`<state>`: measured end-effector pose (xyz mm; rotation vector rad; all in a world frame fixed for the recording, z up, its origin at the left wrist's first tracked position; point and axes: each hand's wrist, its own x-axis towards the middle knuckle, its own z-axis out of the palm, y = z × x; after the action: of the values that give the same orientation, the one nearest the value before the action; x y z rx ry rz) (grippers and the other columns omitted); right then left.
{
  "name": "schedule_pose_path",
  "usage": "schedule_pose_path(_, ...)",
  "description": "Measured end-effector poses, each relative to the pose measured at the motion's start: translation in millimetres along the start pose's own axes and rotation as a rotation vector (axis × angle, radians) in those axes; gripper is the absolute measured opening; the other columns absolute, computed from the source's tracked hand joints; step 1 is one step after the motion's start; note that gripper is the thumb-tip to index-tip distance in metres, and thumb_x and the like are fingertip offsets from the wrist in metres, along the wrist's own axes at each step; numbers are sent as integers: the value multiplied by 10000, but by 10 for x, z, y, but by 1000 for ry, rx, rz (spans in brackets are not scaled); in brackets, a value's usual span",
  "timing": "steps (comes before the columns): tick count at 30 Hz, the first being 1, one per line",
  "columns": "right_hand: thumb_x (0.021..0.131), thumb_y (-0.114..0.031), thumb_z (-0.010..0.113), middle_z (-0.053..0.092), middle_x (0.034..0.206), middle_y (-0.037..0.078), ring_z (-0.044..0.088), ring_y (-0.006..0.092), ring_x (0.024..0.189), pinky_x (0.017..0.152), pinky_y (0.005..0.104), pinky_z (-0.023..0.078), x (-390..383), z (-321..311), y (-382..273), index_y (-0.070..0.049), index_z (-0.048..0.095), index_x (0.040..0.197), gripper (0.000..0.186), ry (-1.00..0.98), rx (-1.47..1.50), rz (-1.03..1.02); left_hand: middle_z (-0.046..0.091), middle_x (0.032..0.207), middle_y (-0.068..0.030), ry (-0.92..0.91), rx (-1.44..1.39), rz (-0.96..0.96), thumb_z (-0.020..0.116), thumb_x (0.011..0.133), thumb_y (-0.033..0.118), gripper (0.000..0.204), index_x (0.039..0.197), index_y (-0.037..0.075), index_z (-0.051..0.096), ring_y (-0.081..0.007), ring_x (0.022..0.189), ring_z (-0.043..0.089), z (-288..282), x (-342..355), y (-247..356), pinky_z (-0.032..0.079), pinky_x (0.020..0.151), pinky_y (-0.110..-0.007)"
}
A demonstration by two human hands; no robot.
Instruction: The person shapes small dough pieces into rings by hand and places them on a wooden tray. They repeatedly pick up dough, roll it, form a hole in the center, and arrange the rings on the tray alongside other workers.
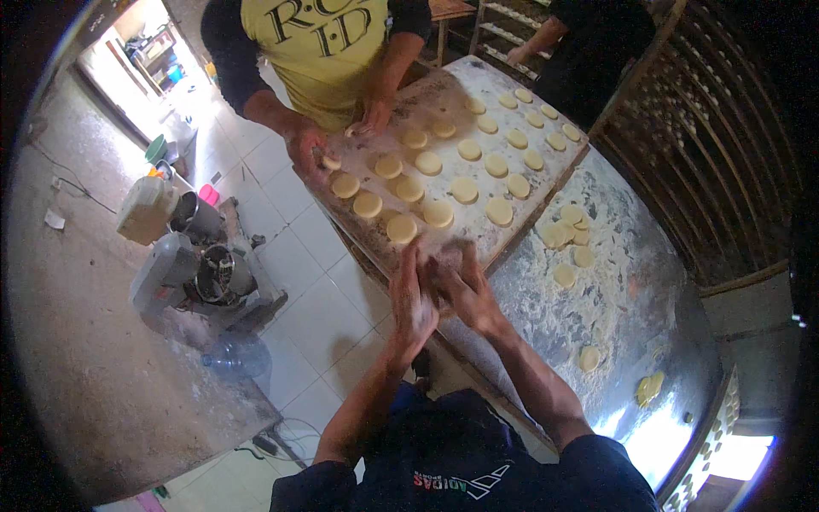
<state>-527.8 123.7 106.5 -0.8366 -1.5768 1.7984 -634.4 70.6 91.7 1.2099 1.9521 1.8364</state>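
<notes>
My left hand (415, 309) and my right hand (469, 294) are close together above the near edge of a flour-dusted wooden board (442, 86). The left has its fingers stretched out, palm turned toward the right hand. Motion blurs my right hand, but its fingers look apart. No held thing shows between them, though the gap is partly hidden. Rows of round, flat pale dough pieces (402, 228) lie on the board just beyond my fingers. Across the board, another person's hand (309, 154) holds a dough round (331, 162) at the left edge.
To the right is a floury metal table (546, 316) with a cluster of dough rounds (559, 234) and a dough scrap (649, 388). A slatted rack (691, 154) stands behind it. A second person's arm (546, 38) shows at the back. Mixers (171, 264) stand at left.
</notes>
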Motion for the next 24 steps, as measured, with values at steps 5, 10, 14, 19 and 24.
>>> schedule_pose_path(5,899,-244,591,639,807,203,645,372,807,707,455,507,748,-349,-45,-40,437,1246,430,254,-949,-146,599,1051,-200,64,316,42,583,918,115,308,1206,13,545,-383,959,583,-136,240,-290,480,856,-425)
schedule_pose_path(10,874,-293,604,621,718,210,610,428,725,669,517,480,1145,-298,55,-28,511,1032,323,184,-1247,-179,610,1049,-163,-284,400,186,747,785,215,371,1067,24,603,-349,1019,566,-281,212,-412,458,852,-452)
schedule_pose_path(14,859,-265,654,600,831,204,614,330,777,676,440,482,1181,-235,145,-7,522,960,307,26,-1093,-365,611,1041,-149,-265,331,241,754,782,182,380,1096,37,596,-332,1000,569,-318,261,-306,478,798,-415)
schedule_pose_path(19,820,-209,722,571,1019,103,562,205,823,694,326,459,65,-845,-114,-19,556,1010,316,144,-683,-88,593,930,-94,-73,214,11,746,791,100,319,1067,55,594,-197,728,510,-197,123,68,460,637,-311)
schedule_pose_path(24,777,-166,741,623,963,55,577,196,830,814,348,434,-1771,-1397,-118,-106,529,1184,463,560,-832,325,589,895,-83,-542,0,46,703,817,106,198,968,50,588,-201,662,511,610,-488,375,446,611,-327)
